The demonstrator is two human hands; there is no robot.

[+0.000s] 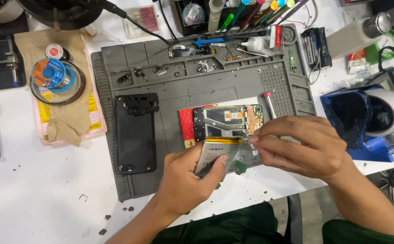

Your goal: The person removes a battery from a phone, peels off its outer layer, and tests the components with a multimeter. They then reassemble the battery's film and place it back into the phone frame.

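Note:
My left hand point(189, 178) holds a flat silver phone battery point(215, 153) tilted up at the front of the grey repair mat point(170, 86). My right hand point(301, 147) pinches a thin clear strip point(241, 156) at the battery's right edge with thumb and forefinger. Just behind the battery lies an opened phone body point(226, 119) with its circuit board showing, resting on a red pad point(187, 124). A black back cover point(136, 133) lies flat on the mat to the left.
A red-tipped screwdriver point(269, 104) lies by the phone. A blue tape dispenser point(369, 122) stands right. Solder spools point(52, 74) sit on brown paper at left. Pens, a glue bottle point(260, 44) and small screws crowd the mat's back trays.

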